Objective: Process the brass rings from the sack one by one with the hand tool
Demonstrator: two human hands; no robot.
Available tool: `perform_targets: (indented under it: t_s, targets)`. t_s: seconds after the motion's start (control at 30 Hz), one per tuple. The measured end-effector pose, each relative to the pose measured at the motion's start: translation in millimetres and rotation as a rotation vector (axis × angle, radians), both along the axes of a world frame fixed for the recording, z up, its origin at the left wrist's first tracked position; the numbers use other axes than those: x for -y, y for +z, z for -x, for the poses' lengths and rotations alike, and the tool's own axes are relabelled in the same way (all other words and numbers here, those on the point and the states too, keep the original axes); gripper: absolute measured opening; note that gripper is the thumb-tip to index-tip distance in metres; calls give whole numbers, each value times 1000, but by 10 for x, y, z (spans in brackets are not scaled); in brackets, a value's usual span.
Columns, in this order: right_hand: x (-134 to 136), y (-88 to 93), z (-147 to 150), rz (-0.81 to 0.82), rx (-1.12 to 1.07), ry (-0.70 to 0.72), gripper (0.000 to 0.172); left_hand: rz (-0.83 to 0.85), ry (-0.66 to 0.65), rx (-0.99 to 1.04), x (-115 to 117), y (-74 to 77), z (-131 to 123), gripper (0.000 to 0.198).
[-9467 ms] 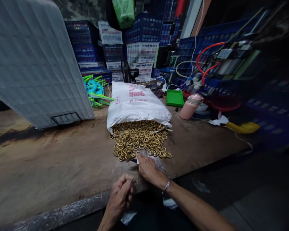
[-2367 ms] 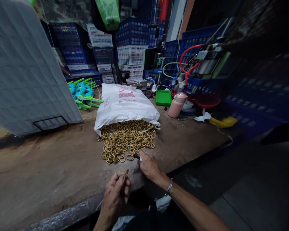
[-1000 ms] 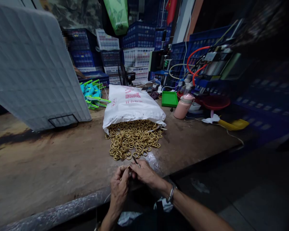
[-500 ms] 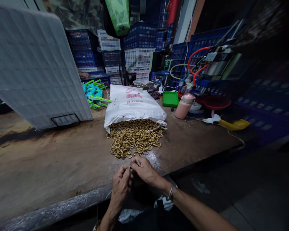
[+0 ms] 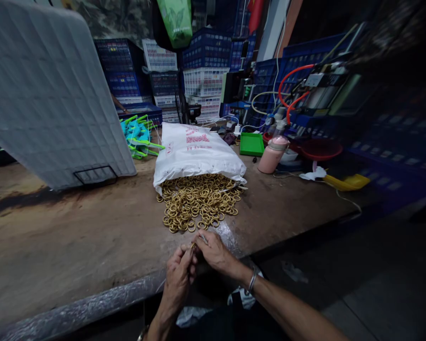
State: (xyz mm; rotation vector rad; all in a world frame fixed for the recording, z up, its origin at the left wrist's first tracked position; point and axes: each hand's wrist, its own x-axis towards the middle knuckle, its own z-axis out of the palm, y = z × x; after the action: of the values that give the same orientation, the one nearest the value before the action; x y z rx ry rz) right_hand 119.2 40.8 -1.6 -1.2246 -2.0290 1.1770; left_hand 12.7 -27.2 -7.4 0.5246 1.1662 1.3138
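Observation:
A pile of small brass rings (image 5: pixel 197 201) spills from the open mouth of a white sack (image 5: pixel 198 150) lying on the worn wooden bench (image 5: pixel 74 241). Both my hands meet at the bench's near edge, just in front of the pile. My left hand (image 5: pixel 179 274) is closed, pinching a brass ring at its fingertips. My right hand (image 5: pixel 213 251), with a metal bangle on the wrist, is closed on a thin dark tool whose tip points at that ring.
A grey quilted panel (image 5: pixel 49 90) leans at the left. Green and blue clips (image 5: pixel 139 135), a green tray (image 5: pixel 251 144), a pink bottle (image 5: pixel 275 155), a red bowl (image 5: pixel 321 149) and a yellow scoop (image 5: pixel 348 181) sit further back. Stacked crates (image 5: pixel 204 78) stand behind.
My right hand has drawn back from the edge of the ring pile and joined the left hand at the bench edge. In the last second both hands stay together, barely shifting.

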Motion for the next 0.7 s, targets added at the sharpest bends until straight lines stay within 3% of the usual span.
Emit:
perform_targets:
  t_s: [0.13,0.27,0.5,0.7]
  targets:
    - [20,-39,-46,-151,168,46,15,-10,38,3,-14,5,8,30]
    - [73,-63,-82,-247,309,146,23,-15,48,-12,-31,-46,32,31]
    - [93,-57,-76,-270,342,195,31,-5,57,-153,-44,-70,42,37]
    - [19,-80,-147,-325,448,189,30,-36,44,-241,47,32,-21,35]
